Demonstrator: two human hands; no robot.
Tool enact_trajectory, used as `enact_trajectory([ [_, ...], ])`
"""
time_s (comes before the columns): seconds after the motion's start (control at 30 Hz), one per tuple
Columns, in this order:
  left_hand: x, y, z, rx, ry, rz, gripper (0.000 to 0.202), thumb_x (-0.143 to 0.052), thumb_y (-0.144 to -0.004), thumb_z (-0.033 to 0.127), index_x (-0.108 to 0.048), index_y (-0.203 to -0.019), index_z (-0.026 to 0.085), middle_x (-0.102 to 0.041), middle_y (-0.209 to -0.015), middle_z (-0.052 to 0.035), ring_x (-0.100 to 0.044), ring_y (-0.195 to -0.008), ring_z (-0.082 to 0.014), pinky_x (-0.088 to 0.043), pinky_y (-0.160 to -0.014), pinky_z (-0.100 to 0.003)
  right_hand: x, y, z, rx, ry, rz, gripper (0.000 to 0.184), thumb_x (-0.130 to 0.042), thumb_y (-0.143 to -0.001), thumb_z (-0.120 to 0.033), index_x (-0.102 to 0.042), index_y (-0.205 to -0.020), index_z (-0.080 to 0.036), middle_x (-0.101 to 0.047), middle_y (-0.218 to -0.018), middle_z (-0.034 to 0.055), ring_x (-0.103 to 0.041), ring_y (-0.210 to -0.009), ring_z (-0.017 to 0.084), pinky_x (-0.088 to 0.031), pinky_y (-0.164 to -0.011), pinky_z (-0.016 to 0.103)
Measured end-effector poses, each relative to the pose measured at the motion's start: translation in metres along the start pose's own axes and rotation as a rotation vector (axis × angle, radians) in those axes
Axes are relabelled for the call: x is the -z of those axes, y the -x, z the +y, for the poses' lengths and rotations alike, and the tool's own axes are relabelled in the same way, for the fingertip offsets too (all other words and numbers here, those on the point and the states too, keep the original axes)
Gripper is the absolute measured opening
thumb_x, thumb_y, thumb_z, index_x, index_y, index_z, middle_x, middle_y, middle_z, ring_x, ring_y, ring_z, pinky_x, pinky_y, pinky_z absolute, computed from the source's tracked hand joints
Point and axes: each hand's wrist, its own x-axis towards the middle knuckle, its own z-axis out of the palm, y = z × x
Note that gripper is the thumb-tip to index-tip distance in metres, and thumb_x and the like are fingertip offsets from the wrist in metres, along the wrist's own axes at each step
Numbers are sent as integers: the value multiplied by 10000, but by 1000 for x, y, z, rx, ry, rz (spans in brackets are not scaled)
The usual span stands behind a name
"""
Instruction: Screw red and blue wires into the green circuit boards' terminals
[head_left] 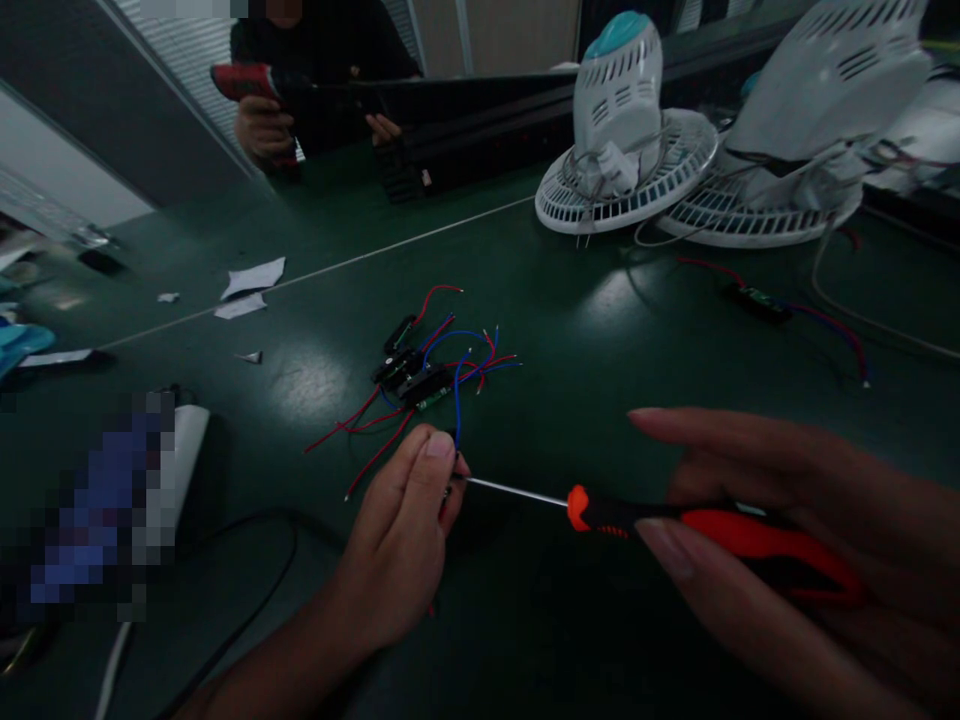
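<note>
My left hand (409, 520) pinches a small dark wired module, mostly hidden by the fingers, and a blue wire (458, 400) rises from it. In my right hand (780, 520) lies a screwdriver (757, 550) with a red and black handle. The thumb rests against the handle while the forefinger stretches out, off it. The screwdriver's thin shaft points left, its tip at the module between my left fingers; the exact contact is hidden. Just beyond my left hand sit several black modules (424, 385) with green boards and red and blue wires.
Two white fans (619, 110) rest grille-down at the back right. Another wired module (761, 302) lies right. Paper scraps (255, 278) and a string (405, 243) lie on the green table (570, 330). Across it, a person's hand (264, 130) holds a red power drill (244, 80).
</note>
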Motion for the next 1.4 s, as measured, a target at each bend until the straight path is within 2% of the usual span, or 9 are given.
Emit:
enact_trajectory([
  [0.17, 0, 1, 0, -14, 2, 1, 327, -599, -880, 437, -614, -649, 207, -472, -598, 38, -420, -523, -98, -404, -452, -169, 2, 5, 0, -9, -2, 11, 400, -608, -864, -397, -509, -1249, -361, -638, -706, -38, -559, -353, 100, -412, -260, 183],
  [0.33, 0, 2, 1, -9, 1, -11, 340, -601, -876, 457, -613, -649, 203, -472, -598, 42, -423, -535, -98, -416, -469, -166, 6, 11, 2, -65, 83, -16, 405, -465, -921, -531, -505, -1307, -414, -735, -852, -2, -714, -605, 206, -548, -434, 275],
  [0.43, 0, 2, 0, -12, 11, -13, 353, -613, -862, 478, -612, -647, 198, -476, -600, 44, -423, -535, -93, -410, -462, -161, 5, 7, 2, -20, 34, -41, 317, -419, -981, -365, -517, -1277, -419, -704, -646, -54, -650, -448, 151, -493, -388, 237],
  [0.5, 1, 1, 0, -11, 11, -18, 366, -605, -864, 493, -613, -649, 197, -461, -584, 49, -403, -509, -88, -386, -437, -159, 4, 3, 2, 18, 34, -53, 314, -466, -964, -305, -522, -1259, -396, -709, -647, -56, -643, -438, 148, -469, -372, 236],
  [0.6, 1, 1, 1, -6, 3, -22, 366, -607, -862, 496, -613, -646, 201, -450, -562, 52, -394, -487, -87, -369, -419, -163, 3, 1, 1, 36, 38, -31, 339, -519, -937, -306, -507, -1270, -366, -747, -779, -23, -704, -563, 176, -503, -419, 250],
  [0.77, -1, 1, 3, 9, 4, 17, 337, -640, -842, 461, -617, -629, 201, -457, -559, 48, -408, -486, -93, -385, -424, -174, 4, 2, 2, 42, -9, -59, 336, -534, -940, -311, -500, -1272, -343, -685, -650, -57, -642, -447, 129, -491, -394, 215],
  [1.17, -2, -1, 2, 16, 36, 17, 335, -646, -839, 467, -622, -637, 201, -487, -598, 43, -439, -535, -99, -431, -479, -172, -1, 5, 3, -26, -51, 1, 352, -587, -891, -361, -527, -1238, -349, -647, -713, -60, -568, -364, 70, -424, -316, 168],
  [1.33, 0, 0, 3, 22, -7, -13, 337, -608, -867, 470, -609, -663, 202, -458, -569, 47, -403, -485, -98, -386, -428, -181, 4, 10, -1, -92, 88, -42, 366, -517, -917, -421, -508, -1283, -402, -710, -850, -19, -694, -631, 194, -534, -501, 302],
  [1.4, 0, 1, 3, 33, -30, -21, 342, -585, -877, 480, -607, -671, 208, -439, -542, 53, -377, -454, -97, -346, -391, -184, 5, 10, -2, -108, 106, -42, 328, -449, -952, -428, -507, -1275, -426, -726, -832, -22, -701, -645, 206, -520, -491, 311],
])
